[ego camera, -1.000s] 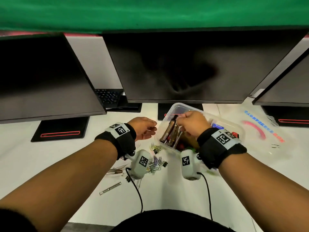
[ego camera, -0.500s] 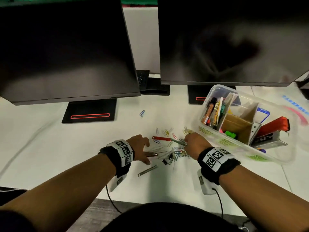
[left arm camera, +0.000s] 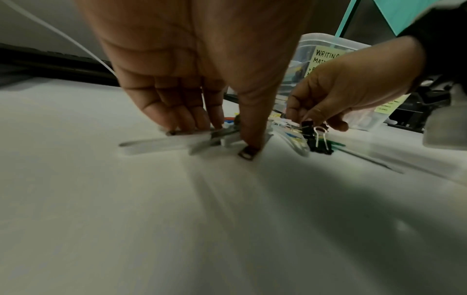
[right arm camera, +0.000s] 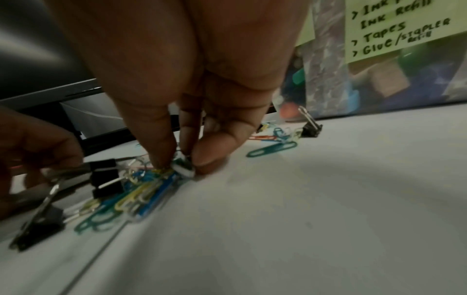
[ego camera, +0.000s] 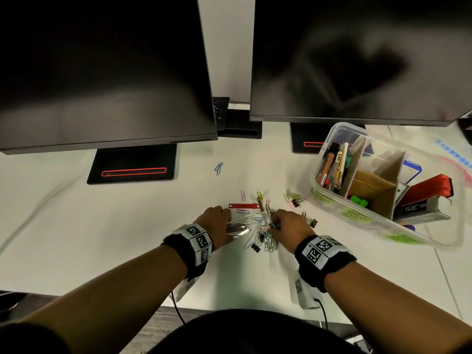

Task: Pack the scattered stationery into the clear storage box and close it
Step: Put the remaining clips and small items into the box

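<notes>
Both my hands are down on the white desk (ego camera: 76, 226) at the near edge of the clip pile. My left hand (ego camera: 217, 223) has fingers and thumb closed onto a flat metal strip (left arm camera: 161, 142), pinning it at the desk surface; a second metal piece sits under the thumb tip, too blurred to name. My right hand (ego camera: 291, 226) pinches thumb and first two fingers tight on a small white-and-metal item (right arm camera: 183, 168) at the pile edge; can't tell exactly what it is. Right under that pinch: coloured paper clips (right arm camera: 141, 191) in a heap, with black binder clips (right arm camera: 103, 179) mixed in on the left-hand side. Just past the hands a red plastic strip (ego camera: 244, 206) lies flat among loose clips; a lone blue paper clip (ego camera: 218, 167) sits well apart, toward the monitors. Clear storage box (ego camera: 383, 221) is right of the pile, lid off, cardboard dividers inside: markers (ego camera: 332, 164) in the left compartment, a red stapler (ego camera: 429, 190) at the right end. Two dark monitors (ego camera: 102, 72) behind everything
</notes>
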